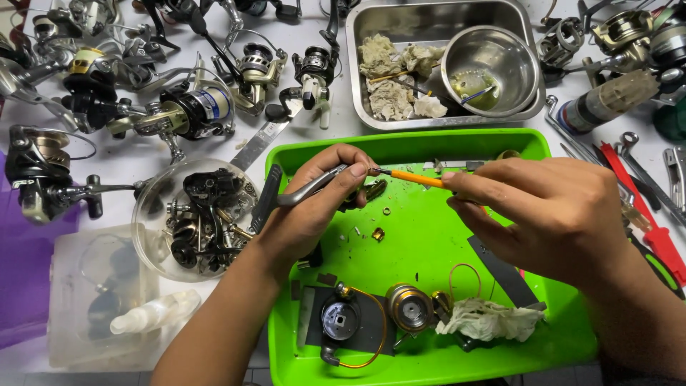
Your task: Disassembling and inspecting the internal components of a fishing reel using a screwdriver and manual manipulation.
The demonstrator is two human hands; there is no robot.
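Note:
Over a bright green tray [429, 357] my left hand [314, 207] pinches a grey metal reel handle [304, 191] with a black knob [266, 196]. My right hand [550, 211] holds a thin orange-handled tool [414, 177] whose dark tip meets the handle's end by my left fingertips. In the tray below lie a dark reel body part [339, 319], a silver spool [409, 307], a crumpled white rag [489, 319], a thin orange ring [464, 279] and small brass pieces [377, 234].
A steel pan [371, 114] at the back holds dirty rags and a steel bowl [493, 68]. Several fishing reels [186, 111] crowd the back left. A clear round dish of dark parts [196, 214], a plastic box with a small bottle [153, 313], and red-handled tools [650, 214] lie nearby.

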